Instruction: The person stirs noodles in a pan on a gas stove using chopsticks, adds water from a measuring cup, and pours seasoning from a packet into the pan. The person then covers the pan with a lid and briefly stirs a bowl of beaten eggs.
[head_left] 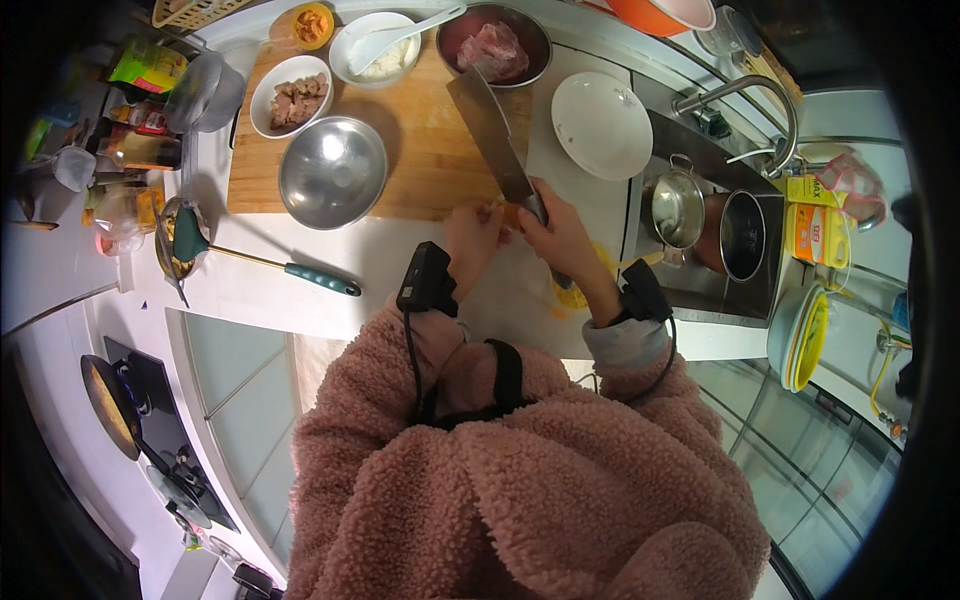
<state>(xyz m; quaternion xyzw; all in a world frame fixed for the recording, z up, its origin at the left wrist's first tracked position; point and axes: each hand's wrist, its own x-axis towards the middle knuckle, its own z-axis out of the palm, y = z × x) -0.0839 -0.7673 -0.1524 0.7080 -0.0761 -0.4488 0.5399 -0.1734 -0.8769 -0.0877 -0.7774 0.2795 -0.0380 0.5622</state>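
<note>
Cutting, maybe: orange piece
Right hand: wrapped round knife
Left hand: curled on piece
Next: likely steady holding

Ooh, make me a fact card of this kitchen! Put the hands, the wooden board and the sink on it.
Left hand: at a small orange piece; grip partly hidden
Right hand: holding a cleaver by its handle
Cleaver blade: reaching over the board, pointing up-left in the picture
Wooden board: includes a white bowl of meat pieces and a steel bowl
Right of board: white plate
Sink: metal pot, dark round container
</note>
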